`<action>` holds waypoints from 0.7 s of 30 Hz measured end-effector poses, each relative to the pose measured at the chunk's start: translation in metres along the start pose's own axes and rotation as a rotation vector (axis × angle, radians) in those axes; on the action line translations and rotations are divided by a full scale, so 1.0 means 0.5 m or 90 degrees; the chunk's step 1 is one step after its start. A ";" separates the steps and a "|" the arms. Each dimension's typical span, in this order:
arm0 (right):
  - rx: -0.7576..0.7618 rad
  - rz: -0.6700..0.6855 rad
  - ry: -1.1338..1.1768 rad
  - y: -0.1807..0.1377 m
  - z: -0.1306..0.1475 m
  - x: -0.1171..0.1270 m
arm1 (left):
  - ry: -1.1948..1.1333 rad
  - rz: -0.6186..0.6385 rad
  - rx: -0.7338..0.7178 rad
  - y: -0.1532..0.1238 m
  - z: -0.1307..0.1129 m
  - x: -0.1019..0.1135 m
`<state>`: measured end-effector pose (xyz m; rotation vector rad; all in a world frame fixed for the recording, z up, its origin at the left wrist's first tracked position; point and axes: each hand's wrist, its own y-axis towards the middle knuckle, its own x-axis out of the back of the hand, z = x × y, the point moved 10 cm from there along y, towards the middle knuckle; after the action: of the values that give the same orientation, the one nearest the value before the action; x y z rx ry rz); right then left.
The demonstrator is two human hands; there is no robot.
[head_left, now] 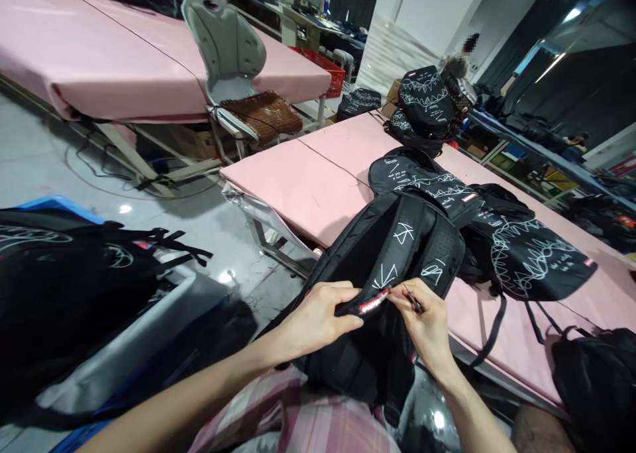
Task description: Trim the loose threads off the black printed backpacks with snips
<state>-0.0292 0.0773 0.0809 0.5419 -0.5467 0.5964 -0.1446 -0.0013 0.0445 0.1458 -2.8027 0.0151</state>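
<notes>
A black backpack (392, 254) with white scribble marks rests against the pink table edge and on my lap. My left hand (318, 317) is closed, pinching the backpack's strap at a small red and white label (373, 302). My right hand (427, 324) is closed too, pinching the strap just right of the label while holding a thin dark tool (412, 299), perhaps small snips.
Several more black printed backpacks (527, 248) lie on the pink table (308, 181), with a stack (424, 105) farther back. Another pile of bags (64, 274) sits at my left. A grey chair (233, 62) stands beside a second pink table (99, 55). A person stands far back.
</notes>
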 end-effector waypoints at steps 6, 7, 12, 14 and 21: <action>-0.055 -0.046 0.000 -0.013 -0.012 0.008 | 0.047 -0.006 -0.017 -0.001 -0.002 -0.006; -0.062 -0.046 0.002 -0.013 -0.013 0.007 | 0.053 -0.008 -0.022 -0.001 -0.003 -0.006; -0.097 -0.018 -0.019 -0.005 -0.025 -0.003 | 0.076 -0.001 -0.042 -0.001 -0.010 -0.012; -0.091 -0.014 -0.042 -0.004 -0.021 -0.006 | 0.086 0.002 -0.040 -0.001 -0.008 -0.017; 0.013 0.176 0.077 -0.060 0.079 -0.076 | 0.046 -0.014 -0.054 -0.002 -0.002 -0.015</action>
<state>-0.0487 0.0179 0.0769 0.4482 -0.5043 0.8921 -0.1370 -0.0016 0.0428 0.1522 -2.7243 -0.1026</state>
